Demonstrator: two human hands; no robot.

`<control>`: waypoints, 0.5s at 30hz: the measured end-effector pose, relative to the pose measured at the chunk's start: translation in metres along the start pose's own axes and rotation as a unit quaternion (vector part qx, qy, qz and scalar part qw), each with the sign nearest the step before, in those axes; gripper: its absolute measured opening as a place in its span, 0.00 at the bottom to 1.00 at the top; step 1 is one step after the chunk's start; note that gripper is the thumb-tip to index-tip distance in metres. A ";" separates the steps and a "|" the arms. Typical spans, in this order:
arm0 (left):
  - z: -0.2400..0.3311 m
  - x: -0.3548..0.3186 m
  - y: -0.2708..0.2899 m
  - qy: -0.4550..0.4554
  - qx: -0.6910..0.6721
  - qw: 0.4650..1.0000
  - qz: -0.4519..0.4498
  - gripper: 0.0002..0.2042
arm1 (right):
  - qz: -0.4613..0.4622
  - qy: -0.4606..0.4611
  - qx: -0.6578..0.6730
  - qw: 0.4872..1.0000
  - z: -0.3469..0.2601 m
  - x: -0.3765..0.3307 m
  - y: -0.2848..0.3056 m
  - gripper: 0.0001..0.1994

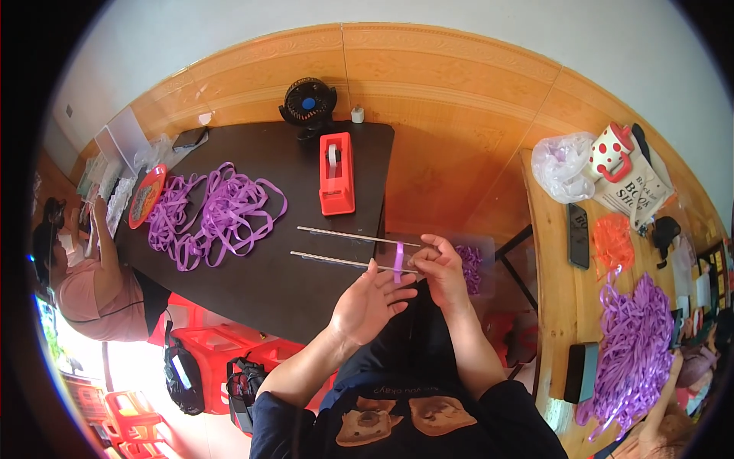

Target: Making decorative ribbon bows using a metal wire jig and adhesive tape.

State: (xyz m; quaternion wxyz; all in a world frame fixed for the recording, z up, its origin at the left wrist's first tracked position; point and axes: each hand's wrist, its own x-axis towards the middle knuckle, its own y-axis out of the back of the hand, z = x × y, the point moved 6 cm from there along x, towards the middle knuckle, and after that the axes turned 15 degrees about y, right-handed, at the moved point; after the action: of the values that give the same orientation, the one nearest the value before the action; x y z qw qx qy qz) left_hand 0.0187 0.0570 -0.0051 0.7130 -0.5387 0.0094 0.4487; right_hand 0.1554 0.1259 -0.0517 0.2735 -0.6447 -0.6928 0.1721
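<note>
Two thin metal rods (336,233) with twisted-looking left parts lie side by side, pointing left over the dark table's edge. A short band of purple ribbon (398,262) spans both rods near their right ends. My left hand (367,306) is just below the lower rod, palm up with fingers spread and the thumb tip close to the rod. My right hand (442,271) is at the right ends of the rods, thumb and fingers bent together in a pinch. Whatever is between those fingertips is too small to make out.
A tangled purple ribbon pile (229,214), red tape dispenser (336,187) and black fan (308,103) are on the dark table (267,294). Right, a wooden table (558,306) bears more ribbon (631,352) and a phone (579,237). Other people sit at both sides.
</note>
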 end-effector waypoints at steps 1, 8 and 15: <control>0.000 0.000 0.000 0.002 0.002 1.000 -0.003 0.32 | 0.006 -0.016 0.007 1.000 0.005 -0.001 0.001 0.21; 0.000 0.001 0.001 -0.003 -0.008 1.000 -0.002 0.31 | -0.005 -0.106 0.138 0.985 0.041 -0.002 -0.018 0.23; 0.000 0.001 0.001 -0.001 -0.009 1.000 -0.010 0.31 | -0.080 -0.112 0.219 0.966 0.058 0.010 -0.031 0.24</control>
State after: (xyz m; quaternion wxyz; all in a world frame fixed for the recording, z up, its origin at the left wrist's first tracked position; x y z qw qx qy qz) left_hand 0.0188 0.0575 -0.0062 0.7122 -0.5451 -0.0006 0.4423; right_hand 0.0957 0.1388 -0.0776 0.3417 -0.4879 -0.7136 0.3687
